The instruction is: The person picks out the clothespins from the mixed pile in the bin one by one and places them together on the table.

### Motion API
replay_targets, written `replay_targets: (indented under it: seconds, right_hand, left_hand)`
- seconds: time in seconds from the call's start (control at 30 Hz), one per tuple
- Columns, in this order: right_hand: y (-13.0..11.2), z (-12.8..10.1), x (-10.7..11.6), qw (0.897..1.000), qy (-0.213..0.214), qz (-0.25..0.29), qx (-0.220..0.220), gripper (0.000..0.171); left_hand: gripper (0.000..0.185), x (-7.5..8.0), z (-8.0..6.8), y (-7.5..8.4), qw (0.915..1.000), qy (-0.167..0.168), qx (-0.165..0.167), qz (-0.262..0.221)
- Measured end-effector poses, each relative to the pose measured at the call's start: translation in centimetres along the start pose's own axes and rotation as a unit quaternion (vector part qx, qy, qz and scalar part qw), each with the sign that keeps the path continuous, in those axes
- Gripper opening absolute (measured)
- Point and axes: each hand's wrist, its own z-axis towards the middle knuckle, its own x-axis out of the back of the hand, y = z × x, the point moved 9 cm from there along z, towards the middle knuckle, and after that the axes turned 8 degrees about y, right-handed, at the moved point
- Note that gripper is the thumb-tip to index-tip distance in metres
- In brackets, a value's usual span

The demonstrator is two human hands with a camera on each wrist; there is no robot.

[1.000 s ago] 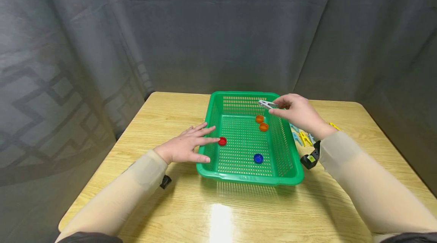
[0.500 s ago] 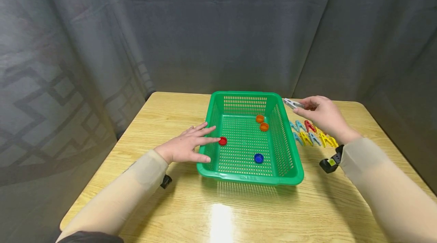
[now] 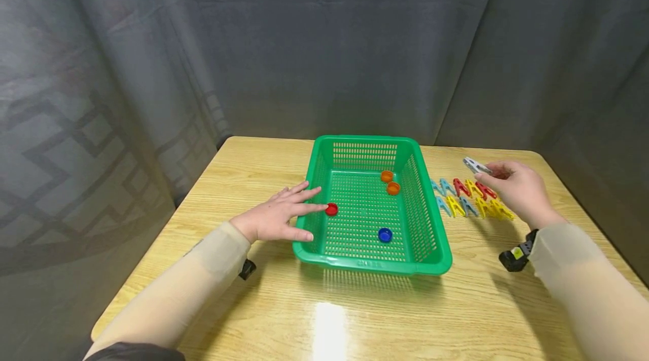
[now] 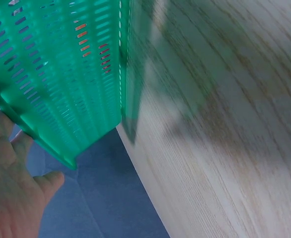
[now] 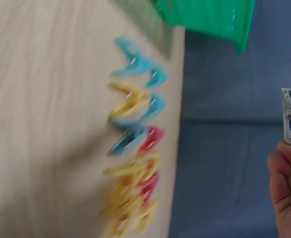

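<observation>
The right hand [image 3: 517, 189] pinches a grey clothespin [image 3: 475, 165] between thumb and fingertips, held in the air above the table [image 3: 253, 175] near its far right corner, over two rows of coloured clothespins [image 3: 469, 199] lying beside the right wall of the green basket [image 3: 430, 226]. The left hand [image 3: 276, 215], fingers straight and spread, rests flat against the basket's left wall and holds nothing. Inside the basket lie a red cap [image 3: 332, 209] by the left wall, a blue cap [image 3: 385, 234] toward the near edge, and two orange caps [image 3: 390, 182] toward the far right corner.
</observation>
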Motion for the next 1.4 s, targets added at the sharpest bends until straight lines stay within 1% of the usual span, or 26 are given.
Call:
replay_targets:
  seconds: [0.1, 0.3, 0.5, 0.7, 0.83, 0.93, 1.13, 1.4]
  right_hand:
    - [2.0, -0.2, 0.1, 1.0, 0.004, -0.007, -0.022, 0.068]
    - [5.4, -0.9, 0.3, 0.999, 0.013, -0.022, -0.045, 0.067]
    - [9.2, -1.7, -0.1, 0.992, 0.01, -0.008, -0.124, 0.076]
    - [11.7, -2.3, -0.2, 0.982, 0.004, -0.008, -0.187, 0.079]
    - [12.9, -2.8, -0.3, 0.973, -0.009, -0.009, -0.23, 0.081]
    - [13.4, -3.1, -0.4, 0.969, -0.016, -0.017, -0.248, 0.077]
    - [13.9, -3.5, -0.4, 0.965, -0.025, -0.03, -0.26, 0.071]
    - [14.6, -3.9, -0.6, 0.956, -0.033, -0.018, -0.292, 0.074]
  left_hand:
    - [0.069, 0.0, 0.0, 0.0, 1.0, -0.001, 0.001, -0.001]
    - [0.069, -0.1, 0.0, -0.1, 1.0, -0.001, 0.002, -0.003]
    - [0.068, -0.1, -0.1, -0.1, 1.0, 0.003, 0.002, -0.001]
    - [0.07, -0.1, -0.1, -0.1, 1.0, 0.001, 0.002, 0.001]
    - [0.071, -0.1, -0.1, -0.1, 1.0, -0.001, 0.003, 0.001]
    - [0.071, -0.1, -0.1, -0.2, 1.0, -0.001, 0.003, 0.002]
    - [0.071, -0.1, -0.1, -0.2, 1.0, 0.0, 0.002, 0.005]
    - [0.07, -0.1, 0.0, -0.1, 1.0, 0.002, -0.001, 0.0]
